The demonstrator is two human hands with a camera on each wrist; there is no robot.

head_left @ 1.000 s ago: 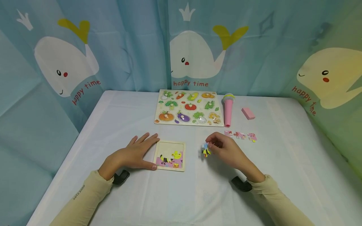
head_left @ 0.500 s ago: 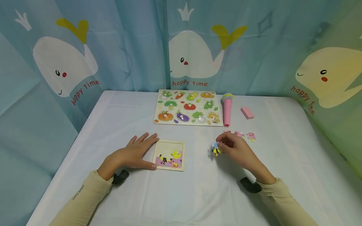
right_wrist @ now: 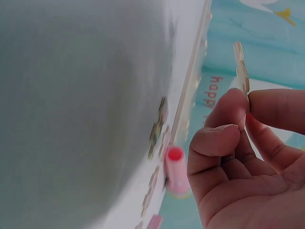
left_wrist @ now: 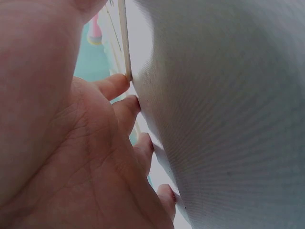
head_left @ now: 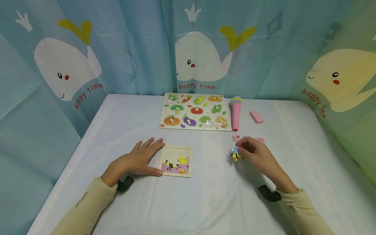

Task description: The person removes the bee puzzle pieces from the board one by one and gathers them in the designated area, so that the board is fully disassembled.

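Note:
In the head view a small square wooden jigsaw tray (head_left: 175,148) lies flat, its lower part filled with pink, yellow and black pieces. My left hand (head_left: 139,160) rests at its left side with fingers spread, index finger and thumb right at the edge. The left wrist view shows a fingertip against the tray edge (left_wrist: 125,43). Between thumb and index finger my right hand (head_left: 258,155) pinches a blue, yellow and black jigsaw piece (head_left: 235,154). In the right wrist view that piece (right_wrist: 242,69) is edge-on, above the tabletop. Loose pink pieces (head_left: 236,138) lie just beyond the right hand, partly hidden.
A vegetable peg puzzle board (head_left: 195,111) lies at the back of the white-covered table (head_left: 176,209). Right of it are a pink toy microphone (head_left: 236,116) and a pink block (head_left: 256,117). Curtains with whale prints (head_left: 199,58) enclose the back and sides.
My right hand has moved to the right with the jigsaw piece, away from the tray and over in front of the loose pink pieces. The left hand keeps its place at the tray.

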